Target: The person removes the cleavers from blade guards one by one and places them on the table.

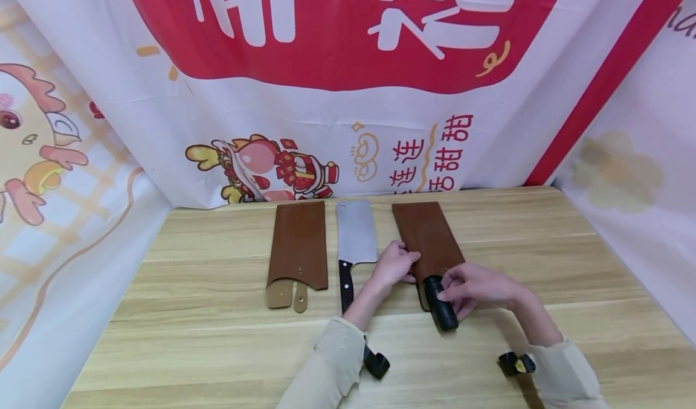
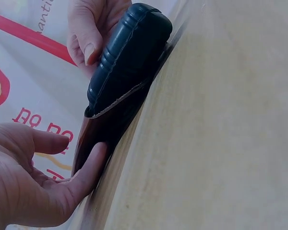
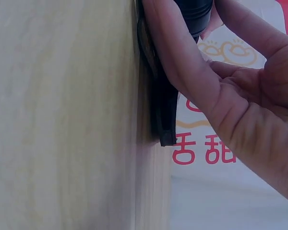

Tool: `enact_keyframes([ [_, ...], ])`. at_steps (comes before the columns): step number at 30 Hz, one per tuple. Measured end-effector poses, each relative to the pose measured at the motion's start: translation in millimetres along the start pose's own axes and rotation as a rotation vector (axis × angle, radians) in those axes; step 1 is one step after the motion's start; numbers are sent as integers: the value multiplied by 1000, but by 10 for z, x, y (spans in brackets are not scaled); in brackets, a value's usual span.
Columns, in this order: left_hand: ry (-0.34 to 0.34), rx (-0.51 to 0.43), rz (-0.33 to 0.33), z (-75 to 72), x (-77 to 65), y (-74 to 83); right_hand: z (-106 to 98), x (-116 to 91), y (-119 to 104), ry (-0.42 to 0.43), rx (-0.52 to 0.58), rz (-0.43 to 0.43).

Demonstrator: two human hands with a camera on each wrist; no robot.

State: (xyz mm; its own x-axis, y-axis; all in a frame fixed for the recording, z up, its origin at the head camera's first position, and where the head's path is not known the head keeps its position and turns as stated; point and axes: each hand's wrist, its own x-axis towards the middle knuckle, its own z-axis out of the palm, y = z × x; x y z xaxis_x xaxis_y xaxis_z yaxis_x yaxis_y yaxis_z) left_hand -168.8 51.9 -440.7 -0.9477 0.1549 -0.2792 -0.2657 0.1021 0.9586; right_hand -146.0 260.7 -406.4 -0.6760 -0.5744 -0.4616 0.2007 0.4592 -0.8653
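Observation:
A brown leather knife sheath (image 1: 431, 234) lies at the right, with a thick ridged black handle (image 1: 443, 313) sticking out of its near end. The blade of this knife is hidden inside the sheath. My left hand (image 1: 393, 264) holds the sheath by its left edge, near the mouth. At the handle, my right hand (image 1: 481, 285) pinches it from the right side, thumb on top. The left wrist view shows the handle (image 2: 129, 62) seated at the sheath's mouth. A bare cleaver (image 1: 356, 231) with a riveted black handle lies left of my left hand, partly behind the forearm.
A second brown sheath (image 1: 299, 240) lies left of the cleaver, its flap and snap strap (image 1: 301, 297) unfastened. Everything rests on a wooden table (image 1: 217, 336). Printed white and red cloth (image 1: 326, 113) hangs along the table's back edge.

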Motion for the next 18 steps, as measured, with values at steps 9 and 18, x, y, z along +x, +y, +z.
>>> enact_keyframes([
  [9,9,1,-4,3,1,0,40,7,-38,25,-14,-8],
  [18,41,-88,1,11,-5,34,53,8,-92,59,-1,-35],
])
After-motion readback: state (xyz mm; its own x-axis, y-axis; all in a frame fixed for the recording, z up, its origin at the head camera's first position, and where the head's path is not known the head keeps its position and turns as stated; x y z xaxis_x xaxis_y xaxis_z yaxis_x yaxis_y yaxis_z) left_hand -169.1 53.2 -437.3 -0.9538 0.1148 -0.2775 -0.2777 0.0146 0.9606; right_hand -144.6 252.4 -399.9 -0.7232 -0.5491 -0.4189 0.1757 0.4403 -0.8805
